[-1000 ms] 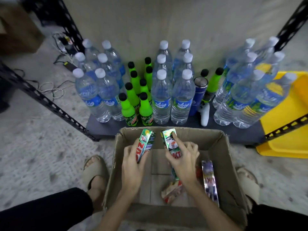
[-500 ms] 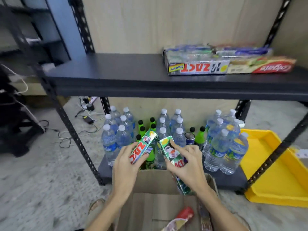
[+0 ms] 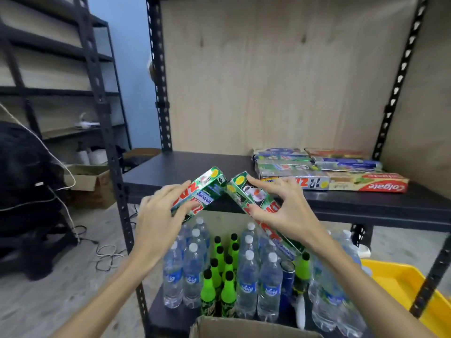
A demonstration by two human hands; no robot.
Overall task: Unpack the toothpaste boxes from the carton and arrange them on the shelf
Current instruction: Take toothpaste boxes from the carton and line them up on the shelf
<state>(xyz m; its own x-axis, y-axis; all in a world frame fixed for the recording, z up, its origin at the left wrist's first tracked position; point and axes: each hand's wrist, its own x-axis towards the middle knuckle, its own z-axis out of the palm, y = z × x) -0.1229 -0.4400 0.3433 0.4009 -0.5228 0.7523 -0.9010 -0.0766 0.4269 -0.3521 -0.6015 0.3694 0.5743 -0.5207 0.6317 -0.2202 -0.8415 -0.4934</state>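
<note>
1. just ahead of both sets of fingertips lies the front edge of the dark metal shelf (image 3: 195, 167); a second ago the hands were down inside the brown cardboard carton (image 3: 244, 329), and half a second ago they were level with the bottles, so both have come up by a full tier.
2. the left hand (image 3: 156, 215) holds a green foil toothpaste box with red lettering (image 3: 199, 191), thumb under it and fingers curled over its top face; the box's far end points up and away from the fingertips toward the shelf.
3. the right hand (image 3: 290, 211) pinches a second green foil toothpaste box with a cup picture (image 3: 253, 198), index finger stretched along its upper edge and thumb on the near side; its lower end trails back past the wrist.
4. the two boxes' far ends nearly meet beyond the fingertips; whether they touch i cannot tell.
5. to the right of the right hand's fingers, a flat stack of toothpaste cartons (image 3: 317, 169) lies on the shelf, with bare shelf beyond the left hand's fingers.
6. below the wrists stand clear water bottles (image 3: 249, 286) and green soda bottles (image 3: 229, 291).
7. judged from this, the lift is done and setting down beside the stack comes next; more boxes remained in the carton earlier.
</note>
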